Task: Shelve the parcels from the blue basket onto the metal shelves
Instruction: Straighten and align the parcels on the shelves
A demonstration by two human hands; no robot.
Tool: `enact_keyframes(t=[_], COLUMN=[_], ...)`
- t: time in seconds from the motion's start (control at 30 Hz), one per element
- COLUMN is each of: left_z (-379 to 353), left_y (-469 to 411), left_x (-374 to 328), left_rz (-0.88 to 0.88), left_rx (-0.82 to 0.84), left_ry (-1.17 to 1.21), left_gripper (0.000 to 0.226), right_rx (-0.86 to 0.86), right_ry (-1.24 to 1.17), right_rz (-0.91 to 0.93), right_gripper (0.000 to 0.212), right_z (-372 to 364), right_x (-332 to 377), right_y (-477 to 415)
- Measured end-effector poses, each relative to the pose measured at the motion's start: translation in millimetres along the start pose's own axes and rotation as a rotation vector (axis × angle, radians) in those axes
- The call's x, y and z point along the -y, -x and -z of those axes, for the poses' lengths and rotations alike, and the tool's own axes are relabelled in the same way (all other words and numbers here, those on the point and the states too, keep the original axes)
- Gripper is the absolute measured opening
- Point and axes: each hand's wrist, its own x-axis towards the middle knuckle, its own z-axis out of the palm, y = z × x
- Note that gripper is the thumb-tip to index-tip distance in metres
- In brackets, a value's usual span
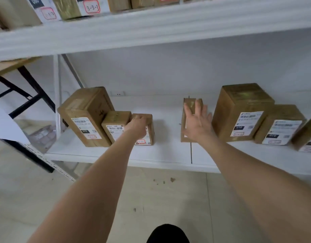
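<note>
Gripping a small parcel (149,120), left hand (139,126) fingers curl; right hand (197,122) fingers spread at a narrow parcel (183,130).

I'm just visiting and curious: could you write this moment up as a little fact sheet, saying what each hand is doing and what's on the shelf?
Place: white metal shelf with labelled cardboard boxes standing on it
Left hand: grips a small box from above
Right hand: open, fingers spread against a narrow box mid-shelf
Left of the small box: short box, then tall box
Right side: large box, lower box
Upper shelf: more labelled boxes
Blue basket: not in view
</note>
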Motion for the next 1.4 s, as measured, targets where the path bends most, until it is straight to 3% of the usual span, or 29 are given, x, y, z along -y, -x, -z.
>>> enact_keyframes(t=[0.33, 0.8, 1.07, 1.23, 1.4], left_z=[-33.6, -34.0, -25.7, -12.4, -0.3], left_y=[-15.9, -20.1, -14.7, -6.4, 10.5], left_x=[10.3, 14.4, 21.8, 10.3, -22.8], left_rz=[-0.018, -0.010, -0.037, 0.035, -0.001], left_rx=[-0.074, -0.088, -0.068, -0.202, -0.347], left_ry=[0.087, 0.114, 0.212, 0.251, 0.273], left_gripper=[0.059, 0.049, 0.054, 0.054, 0.051], right_rx=[-0.030, -0.008, 0.021, 0.019, -0.088], right_ry=[-0.169, -0.313, -0.253, -0.238, -0.239], right_rz=[-0.042, 0.220, 0.201, 0.226, 0.173], right_gripper=[0.070, 0.068, 0.067, 0.081, 0.070], right_z=[-24.1, -39.5, -28.1, -26.0, -20.0], right_x=[6.2, 56.3, 72.0, 64.0, 32.8], right_y=[-16.1, -11.0, -11.9, -6.7, 6.7])
